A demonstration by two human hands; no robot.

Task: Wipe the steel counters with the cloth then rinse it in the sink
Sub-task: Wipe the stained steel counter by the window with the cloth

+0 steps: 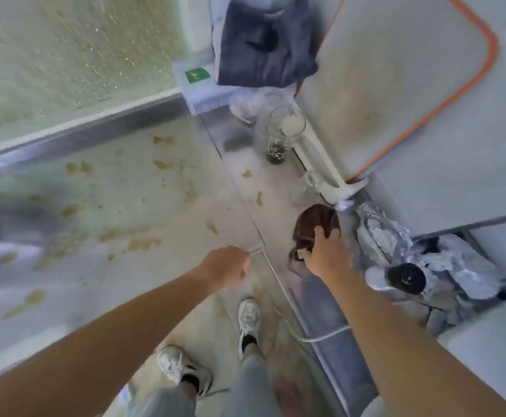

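A dark brown cloth [312,224] lies bunched on the narrow steel counter [279,182] that runs diagonally through the middle of the view. My right hand [325,254] presses down on the cloth's near part, fingers curled into it. My left hand [226,266] hovers to the left of the counter's edge, above the floor, fingers curled in a loose fist with nothing seen in it. No sink is visible.
On the counter beyond the cloth stand a tall glass jar [285,130], small glasses [247,106] and a white rack [327,164] holding an orange-rimmed board [396,70]. A folded dark blue garment [263,43] lies further back. Crumpled foil [381,230] and a black-capped bottle [406,276] sit right. Stained floor lies left.
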